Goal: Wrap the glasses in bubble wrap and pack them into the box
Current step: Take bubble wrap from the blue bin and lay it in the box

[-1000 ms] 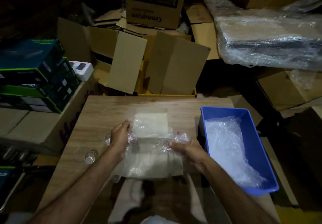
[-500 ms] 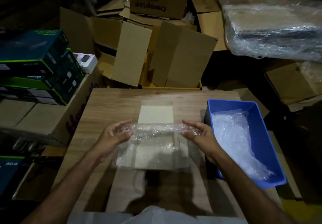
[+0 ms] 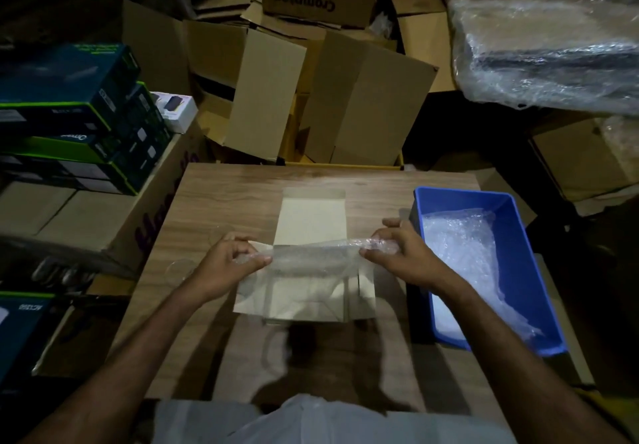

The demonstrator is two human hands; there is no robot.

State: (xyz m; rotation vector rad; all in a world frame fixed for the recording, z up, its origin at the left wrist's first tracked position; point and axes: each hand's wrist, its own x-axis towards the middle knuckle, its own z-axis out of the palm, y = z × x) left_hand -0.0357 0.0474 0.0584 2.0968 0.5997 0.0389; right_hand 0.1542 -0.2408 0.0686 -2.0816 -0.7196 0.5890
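Wrapping looks nearly finished for this piece: the bubble wrap roll (image 3: 318, 251) is held level just above the open cardboard box (image 3: 307, 291) on the tabletop (image 3: 221, 194), so packing it seems the next step. The left hand (image 3: 228, 264) pinches one end, the right hand (image 3: 397, 253) grips the other. The roll is cloudy and crinkled; whatever is inside cannot be made out. More bubble wrap (image 3: 463, 257) lies in the blue bin (image 3: 518, 236), and clear glasses (image 3: 179, 271) wait unwrapped by the left wrist.
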